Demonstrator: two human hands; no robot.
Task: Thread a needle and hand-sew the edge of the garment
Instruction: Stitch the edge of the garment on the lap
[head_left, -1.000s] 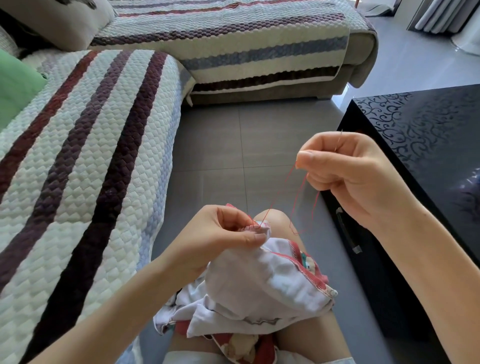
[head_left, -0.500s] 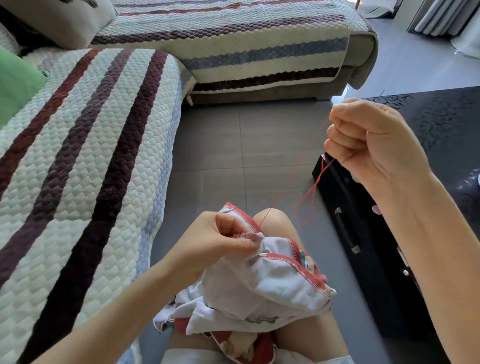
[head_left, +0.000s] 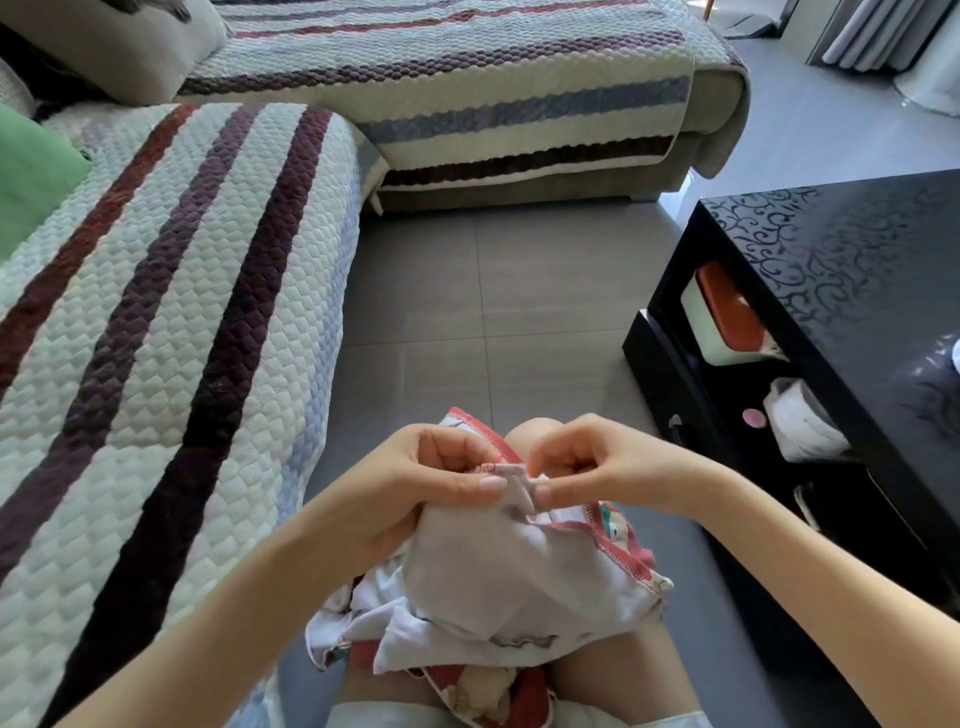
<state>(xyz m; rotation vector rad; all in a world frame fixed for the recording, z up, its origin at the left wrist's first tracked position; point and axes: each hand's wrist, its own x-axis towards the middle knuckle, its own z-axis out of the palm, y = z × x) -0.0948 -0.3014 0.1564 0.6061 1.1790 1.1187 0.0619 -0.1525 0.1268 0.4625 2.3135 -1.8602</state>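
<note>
Tiled floor (head_left: 493, 291), sofa (head_left: 156, 312) at left. Garment (head_left: 519, 571) bunched on lap. Left hand (head_left: 415, 483) fingers pinch folded edge (head_left: 506, 469). Right hand (head_left: 592, 467) fingers pinch same edge, just right of left thumb. Edge runs left-right between hands. Needle not discernible. Right hand judged placed for next stitch.

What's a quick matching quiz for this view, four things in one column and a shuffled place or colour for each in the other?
Column one:
1. garment
2. cushion
3. coffee table
4. red-lidded box

Column two:
a. green, on the sofa, far left
b. inside an open shelf
c. on the person's lap
d. glossy black, swirl pattern

Pairs: 1-c, 2-a, 3-d, 4-b.
</note>
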